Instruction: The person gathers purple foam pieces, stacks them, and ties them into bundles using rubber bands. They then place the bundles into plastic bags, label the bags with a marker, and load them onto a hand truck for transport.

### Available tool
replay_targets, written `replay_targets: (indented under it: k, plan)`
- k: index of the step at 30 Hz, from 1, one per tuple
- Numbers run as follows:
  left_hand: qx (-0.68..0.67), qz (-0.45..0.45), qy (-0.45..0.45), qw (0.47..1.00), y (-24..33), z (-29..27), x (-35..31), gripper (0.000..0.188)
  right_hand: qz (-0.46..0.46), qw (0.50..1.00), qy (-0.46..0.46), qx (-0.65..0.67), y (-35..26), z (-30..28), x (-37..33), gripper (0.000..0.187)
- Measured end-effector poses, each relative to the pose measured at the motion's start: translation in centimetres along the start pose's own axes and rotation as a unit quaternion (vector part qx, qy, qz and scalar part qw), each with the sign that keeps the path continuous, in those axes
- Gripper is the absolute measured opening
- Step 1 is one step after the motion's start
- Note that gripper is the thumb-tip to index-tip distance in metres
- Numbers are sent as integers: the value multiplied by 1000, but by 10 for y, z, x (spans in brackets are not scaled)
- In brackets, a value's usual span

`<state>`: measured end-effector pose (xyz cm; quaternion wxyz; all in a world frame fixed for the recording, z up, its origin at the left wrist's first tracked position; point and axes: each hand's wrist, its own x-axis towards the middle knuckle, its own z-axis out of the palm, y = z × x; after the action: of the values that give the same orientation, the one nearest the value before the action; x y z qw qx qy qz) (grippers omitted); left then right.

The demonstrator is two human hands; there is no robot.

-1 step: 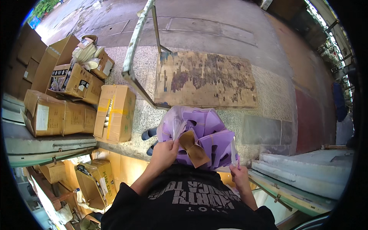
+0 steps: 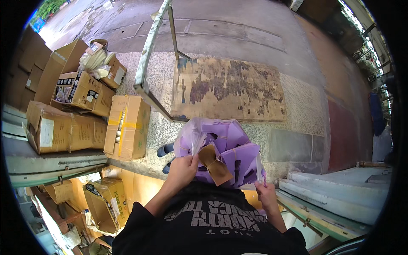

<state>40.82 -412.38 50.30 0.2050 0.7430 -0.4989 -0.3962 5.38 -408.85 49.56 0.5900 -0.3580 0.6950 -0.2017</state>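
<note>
A clear plastic bag (image 2: 196, 131) full of bundled purple flat cut pieces (image 2: 240, 155) hangs in front of my torso. Some bundles have dark slots and thin bands round them. On top of them lies a brown piece (image 2: 215, 165), pinched at its middle like a bow. My left hand (image 2: 182, 168) is closed on the bag's gathered edge, left of the brown piece. At the opposite side, my right hand (image 2: 266, 193) pinches another gathered part of the bag. The bag's underside is hidden.
Several cardboard boxes (image 2: 95, 134) stand at the left, one strapped with yellow tape (image 2: 137, 126). A metal frame (image 2: 146, 63) rises beyond the bag, beside a worn wooden board (image 2: 229, 89). A dark shoe (image 2: 165, 149) shows below the bag. Ledges (image 2: 331, 193) flank me.
</note>
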Motion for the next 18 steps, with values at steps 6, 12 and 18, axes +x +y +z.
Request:
replay_targets:
  k: [6,12,18]
  plan:
    - [-1,79,100,992,21,-54,200,47,-128,992,17,-5,-163,59,167,42]
    - [-32,79,234,968,57,-104,389,44,-137,977,-90,133,-331,105,337,32]
    - [-58,13,282,957,50,-140,555,44,-123,966,-162,159,-431,161,496,29]
